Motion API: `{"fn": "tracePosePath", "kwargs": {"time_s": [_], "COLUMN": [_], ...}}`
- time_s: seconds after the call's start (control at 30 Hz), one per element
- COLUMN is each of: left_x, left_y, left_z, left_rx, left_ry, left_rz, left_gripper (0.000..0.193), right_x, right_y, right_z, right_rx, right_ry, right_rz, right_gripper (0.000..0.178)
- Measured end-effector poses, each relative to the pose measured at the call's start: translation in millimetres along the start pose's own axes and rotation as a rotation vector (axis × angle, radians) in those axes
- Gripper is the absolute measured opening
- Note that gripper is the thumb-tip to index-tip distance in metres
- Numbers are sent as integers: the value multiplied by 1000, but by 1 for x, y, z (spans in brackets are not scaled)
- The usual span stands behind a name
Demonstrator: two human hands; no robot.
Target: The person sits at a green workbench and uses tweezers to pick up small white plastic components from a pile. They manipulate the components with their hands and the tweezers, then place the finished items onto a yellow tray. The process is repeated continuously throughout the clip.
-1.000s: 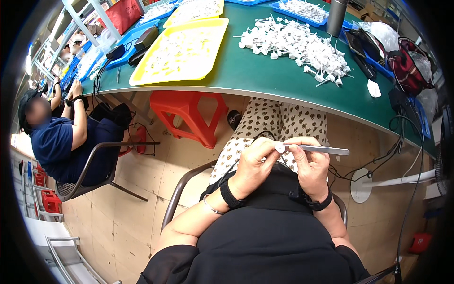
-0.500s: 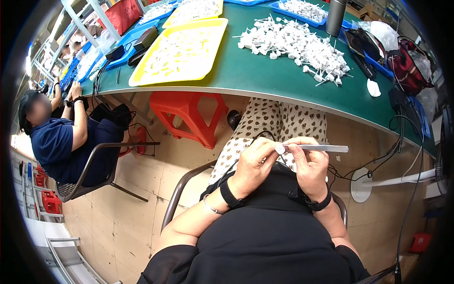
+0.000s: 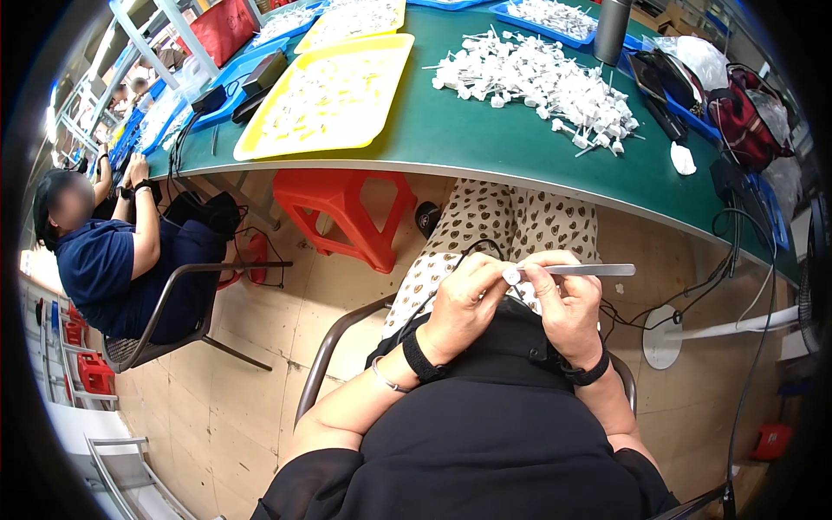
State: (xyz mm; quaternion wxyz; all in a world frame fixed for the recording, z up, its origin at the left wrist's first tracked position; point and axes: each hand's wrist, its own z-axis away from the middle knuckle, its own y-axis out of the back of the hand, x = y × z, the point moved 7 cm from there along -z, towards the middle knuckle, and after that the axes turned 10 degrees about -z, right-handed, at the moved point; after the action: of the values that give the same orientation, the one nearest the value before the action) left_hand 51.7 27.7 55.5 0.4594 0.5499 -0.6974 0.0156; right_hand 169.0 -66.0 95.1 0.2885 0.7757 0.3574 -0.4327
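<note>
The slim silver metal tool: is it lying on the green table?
No, the person's right hand holds the slim silver metal tool.

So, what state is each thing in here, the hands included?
Left hand: closed, pinching the small white piece
Small white piece: held, round end showing
Right hand: closed on the metal tool
Metal tool: held, long end pointing right
White pile: loose, heaped on the table
Yellow tray: holding scattered small parts
Red stool: upright
Grey bottle: upright, top out of view
</note>
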Motion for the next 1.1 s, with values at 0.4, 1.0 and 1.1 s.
{"fn": "tracePosePath", "kwargs": {"time_s": [0.4, 1.0, 1.1], "left_x": [-3, -3, -3], "left_y": [-1, 3, 2], "left_z": [-1, -2, -2], "left_rx": [16, 37, 33], "left_ry": [-3, 6, 2], "left_rz": [112, 83, 94], "left_gripper": [21, 18, 20], "right_x": [4, 2, 4], "right_y": [2, -1, -1], "right_z": [-1, 1, 1], "right_rx": [31, 19, 36], "right_ry": [-116, -36, -46], "right_rz": [-183, -80, -116], "right_gripper": [5, 7, 7]}}
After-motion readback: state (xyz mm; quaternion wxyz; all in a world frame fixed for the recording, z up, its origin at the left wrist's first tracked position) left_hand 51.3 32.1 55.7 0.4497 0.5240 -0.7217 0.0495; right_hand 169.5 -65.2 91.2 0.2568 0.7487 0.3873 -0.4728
